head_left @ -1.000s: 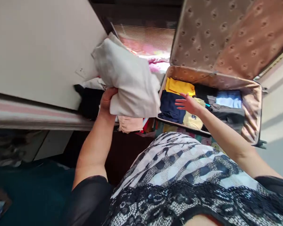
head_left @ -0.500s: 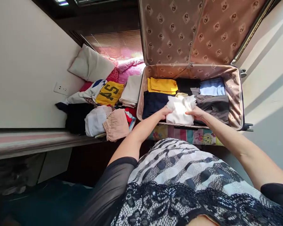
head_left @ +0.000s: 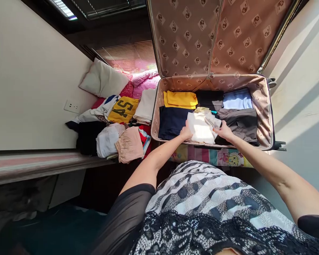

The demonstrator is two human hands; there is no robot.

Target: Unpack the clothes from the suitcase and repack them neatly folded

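Note:
A white folded garment (head_left: 200, 126), bright in the sunlight, lies low over the front middle of the open suitcase (head_left: 154, 124). My left hand (head_left: 186, 132) grips its left edge, fingers closed on the cloth. At its right edge my right hand (head_left: 223, 131) pinches a crumpled part of the same garment. Dark navy folded clothing (head_left: 171, 122) is left of it, and dark grey folded trousers (head_left: 240, 122) are to the right. Behind, in a row, lie a yellow folded garment (head_left: 180, 99), a black one (head_left: 209, 99) and a light blue one (head_left: 238, 98).
Left of the suitcase is a pile with a yellow number shirt (head_left: 123, 109), pink gathered clothing (head_left: 130, 141), white folded cloth (head_left: 146, 104) and black clothing (head_left: 89, 136). A pillow (head_left: 106, 78) leans by the wall. The raised lid (head_left: 186, 39) stands behind.
The white garment has been lowered slightly and lies flatter, its right side now folded over or bunched. My right hand has shifted a little to the right. The view has tilted slightly.

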